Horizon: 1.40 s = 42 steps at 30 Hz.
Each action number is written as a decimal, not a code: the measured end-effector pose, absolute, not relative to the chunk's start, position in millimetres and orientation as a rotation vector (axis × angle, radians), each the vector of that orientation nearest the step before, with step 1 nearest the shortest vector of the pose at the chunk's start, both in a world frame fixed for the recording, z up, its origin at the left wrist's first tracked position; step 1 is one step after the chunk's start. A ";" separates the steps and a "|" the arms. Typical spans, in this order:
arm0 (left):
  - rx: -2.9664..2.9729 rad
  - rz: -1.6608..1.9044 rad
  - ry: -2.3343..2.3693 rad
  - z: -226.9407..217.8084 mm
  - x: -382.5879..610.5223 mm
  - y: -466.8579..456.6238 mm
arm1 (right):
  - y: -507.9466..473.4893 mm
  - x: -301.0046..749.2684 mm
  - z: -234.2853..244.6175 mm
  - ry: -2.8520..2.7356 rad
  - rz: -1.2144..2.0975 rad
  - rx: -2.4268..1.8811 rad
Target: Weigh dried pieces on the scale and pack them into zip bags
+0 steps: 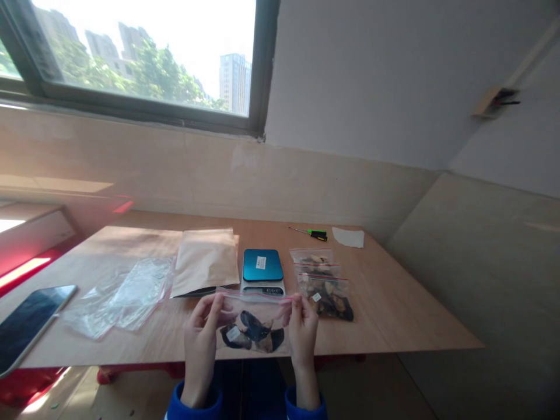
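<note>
My left hand [202, 335] and my right hand [303, 329] each pinch one top corner of a clear zip bag [252, 324] with a red seal strip. The bag hangs between them over the table's near edge. Dark dried pieces and a small white packet lie at its bottom. Just behind the bag stands a small scale [262, 270] with a blue top plate. To the right of my right hand lie filled zip bags [322, 283] of dried pieces, overlapping one another.
A brown paper pouch [205, 262] lies left of the scale, with empty clear bags [120, 294] further left. A tablet [27, 322] sits at the wooden table's [394, 303] left edge. A green-handled screwdriver [311, 233] and white paper [349, 237] lie at the back.
</note>
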<state>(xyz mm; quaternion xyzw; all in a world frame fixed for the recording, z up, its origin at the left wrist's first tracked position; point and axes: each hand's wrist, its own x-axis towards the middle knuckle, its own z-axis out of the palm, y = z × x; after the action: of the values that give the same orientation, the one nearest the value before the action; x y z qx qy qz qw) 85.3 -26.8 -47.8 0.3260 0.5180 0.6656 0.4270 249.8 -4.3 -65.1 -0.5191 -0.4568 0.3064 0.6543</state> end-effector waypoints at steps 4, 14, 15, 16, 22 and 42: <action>0.828 1.660 1.292 -43.9 85.4 -28.3 | -4.5 249.2 -64.0 -1.048 0.673 -1.195; 0.821 1.751 1.271 -44.9 84.6 -27.6 | -2.4 246.2 -60.4 -1.054 0.680 -1.085; 0.802 1.761 1.252 -46.0 85.1 -27.8 | -2.3 246.0 -60.4 -1.066 0.675 -1.072; 0.783 1.769 1.233 -47.0 85.7 -28.0 | -2.2 245.8 -60.2 -1.078 0.671 -1.057; 0.750 1.777 1.172 -48.5 89.0 -29.1 | -3.8 245.5 -56.0 -1.066 0.665 -0.992; 1.079 1.745 1.353 -49.6 77.3 -28.7 | -5.4 250.7 -60.8 -1.014 0.482 -1.043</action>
<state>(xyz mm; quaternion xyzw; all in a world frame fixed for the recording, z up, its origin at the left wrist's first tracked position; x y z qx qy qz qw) 77.3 -28.7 -49.6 0.4137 0.5186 0.6690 0.3352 250.7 -5.4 -60.8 -0.4720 -0.4587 0.2183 0.7205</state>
